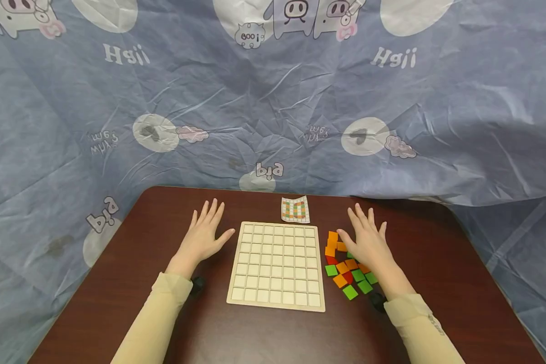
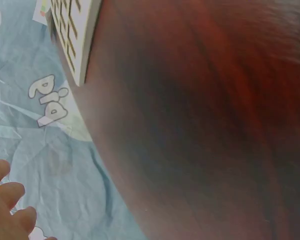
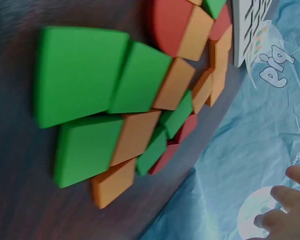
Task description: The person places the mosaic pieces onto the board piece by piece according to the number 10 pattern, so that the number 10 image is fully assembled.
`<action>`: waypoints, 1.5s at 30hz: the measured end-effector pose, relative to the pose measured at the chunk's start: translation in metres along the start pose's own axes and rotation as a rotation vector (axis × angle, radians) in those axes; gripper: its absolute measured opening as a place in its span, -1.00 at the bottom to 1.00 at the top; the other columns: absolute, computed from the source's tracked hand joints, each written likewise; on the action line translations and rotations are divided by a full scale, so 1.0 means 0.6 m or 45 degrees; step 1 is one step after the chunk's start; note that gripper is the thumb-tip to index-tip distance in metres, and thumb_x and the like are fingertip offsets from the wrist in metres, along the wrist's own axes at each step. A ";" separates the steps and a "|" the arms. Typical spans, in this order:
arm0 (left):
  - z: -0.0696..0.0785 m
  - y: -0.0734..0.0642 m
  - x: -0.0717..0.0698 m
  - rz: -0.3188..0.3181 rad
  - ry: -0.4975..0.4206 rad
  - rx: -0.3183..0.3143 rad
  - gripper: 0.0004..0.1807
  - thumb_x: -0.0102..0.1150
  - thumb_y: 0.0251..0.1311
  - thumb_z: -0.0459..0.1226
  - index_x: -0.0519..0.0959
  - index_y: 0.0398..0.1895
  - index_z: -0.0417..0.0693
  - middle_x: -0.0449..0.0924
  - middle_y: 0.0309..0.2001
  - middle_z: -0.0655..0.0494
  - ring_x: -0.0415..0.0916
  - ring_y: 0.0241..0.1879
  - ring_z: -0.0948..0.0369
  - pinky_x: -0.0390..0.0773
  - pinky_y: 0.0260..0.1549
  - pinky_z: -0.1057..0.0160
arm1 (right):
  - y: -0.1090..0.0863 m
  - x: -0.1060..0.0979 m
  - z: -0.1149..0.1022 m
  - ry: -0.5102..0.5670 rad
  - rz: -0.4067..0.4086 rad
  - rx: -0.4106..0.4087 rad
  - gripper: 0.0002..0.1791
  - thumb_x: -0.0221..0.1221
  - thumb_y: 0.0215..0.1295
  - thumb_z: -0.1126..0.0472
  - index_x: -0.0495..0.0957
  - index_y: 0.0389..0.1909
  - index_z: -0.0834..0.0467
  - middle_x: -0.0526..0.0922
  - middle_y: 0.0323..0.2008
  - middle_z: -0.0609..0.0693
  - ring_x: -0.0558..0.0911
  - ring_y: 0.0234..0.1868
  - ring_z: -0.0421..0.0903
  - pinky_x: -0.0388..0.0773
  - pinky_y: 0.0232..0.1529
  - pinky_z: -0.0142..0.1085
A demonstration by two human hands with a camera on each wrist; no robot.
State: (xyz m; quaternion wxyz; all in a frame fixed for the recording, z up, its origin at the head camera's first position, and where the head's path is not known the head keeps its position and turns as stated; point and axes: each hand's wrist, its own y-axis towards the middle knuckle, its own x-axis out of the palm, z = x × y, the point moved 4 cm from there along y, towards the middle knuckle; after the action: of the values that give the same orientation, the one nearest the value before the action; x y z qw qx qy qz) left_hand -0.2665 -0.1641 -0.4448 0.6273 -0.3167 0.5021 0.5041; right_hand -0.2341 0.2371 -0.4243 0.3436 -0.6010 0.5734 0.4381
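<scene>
A pale wooden grid board (image 1: 276, 268) with bare square cells lies mid-table. My left hand (image 1: 202, 239) is to the left of it, fingers spread and pointing away, thumb toward the board, holding nothing. On the other side my right hand (image 1: 369, 244) hovers with spread fingers over a loose pile of coloured pieces and partly hides them in the head view. Green square tiles (image 3: 82, 75), orange tiles (image 3: 135, 136) and red rounded pieces (image 3: 172, 25) make up the pile. Behind the board lies a small paper card (image 1: 295, 210) printted with a coloured grid pattern.
The dark brown table (image 1: 236, 333) has rounded far corners. A blue cloth (image 1: 236, 111) with pig drawings hangs behind it and down both sides. Black wrist cameras (image 1: 197, 285) sit under both forearms.
</scene>
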 end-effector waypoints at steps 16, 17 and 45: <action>-0.001 -0.049 0.026 -0.074 -0.066 0.112 -0.06 0.21 0.22 0.15 0.14 0.53 -0.13 0.00 0.54 -0.22 -0.11 0.54 -0.20 -0.05 0.44 -0.30 | -0.041 0.021 0.058 0.029 -0.009 0.044 -0.22 0.12 0.42 0.00 0.10 0.49 0.30 0.07 0.50 0.36 -0.03 0.49 0.46 -0.18 0.29 0.53; 0.000 -0.053 0.027 -0.085 -0.079 0.116 -0.06 0.24 0.20 0.14 0.16 0.52 -0.14 0.01 0.54 -0.23 -0.10 0.53 -0.21 -0.05 0.44 -0.31 | -0.044 0.022 0.061 0.031 -0.013 0.046 -0.23 0.12 0.42 0.01 0.11 0.49 0.32 0.08 0.49 0.37 -0.01 0.48 0.46 -0.16 0.29 0.53; 0.003 -0.080 0.063 -0.401 -0.188 0.125 0.00 0.40 0.02 0.14 0.22 0.51 0.02 0.00 0.53 -0.27 -0.15 0.52 -0.29 -0.04 0.39 -0.37 | -0.069 0.029 0.084 -0.075 0.034 0.051 -0.61 0.24 0.29 0.19 0.59 0.00 0.42 0.60 0.01 0.38 0.53 0.03 0.36 0.48 0.07 0.23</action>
State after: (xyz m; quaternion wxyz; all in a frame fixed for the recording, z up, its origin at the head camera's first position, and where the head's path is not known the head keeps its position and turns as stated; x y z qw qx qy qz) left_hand -0.2207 -0.1645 -0.4854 0.7484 -0.3225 0.4227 0.3965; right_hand -0.2005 0.2807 -0.4633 0.3663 -0.5732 0.5797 0.4486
